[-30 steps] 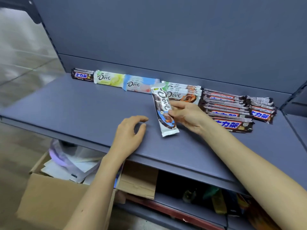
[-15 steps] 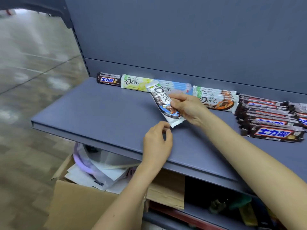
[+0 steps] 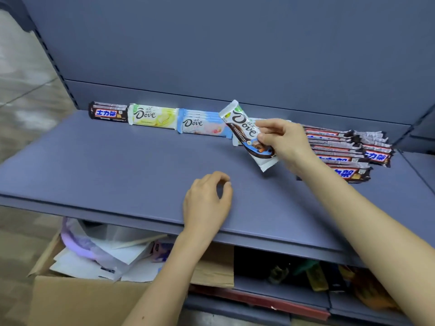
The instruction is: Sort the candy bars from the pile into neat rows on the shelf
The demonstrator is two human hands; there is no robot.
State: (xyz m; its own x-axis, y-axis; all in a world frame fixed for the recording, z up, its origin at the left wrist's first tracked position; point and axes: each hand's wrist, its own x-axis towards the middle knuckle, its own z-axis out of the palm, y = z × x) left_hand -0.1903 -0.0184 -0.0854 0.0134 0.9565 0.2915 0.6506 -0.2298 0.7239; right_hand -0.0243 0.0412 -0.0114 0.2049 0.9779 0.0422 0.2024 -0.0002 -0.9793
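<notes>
Fingers (image 3: 268,123) and thumb of my right hand (image 3: 286,143) pinch a white Dove bar (image 3: 243,129) at its middle. I see it tilted above the grey shelf (image 3: 117,165), just in front of the back row where a dark bar (image 3: 107,112), a yellow Dove bar (image 3: 153,115) and a blue Dove stack (image 3: 202,124) lie end to end. My left hand (image 3: 207,203) rests near the shelf's front edge, loosely curled and holding nothing, while the pile of dark bars (image 3: 339,149) lies beyond my right wrist.

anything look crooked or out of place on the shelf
The brown bar pile at the right of the shelf is fanned and overlapping, not a neat row. The dark-swirl Dove bar hangs tilted, pinched by the right hand, not yet placed.
</notes>
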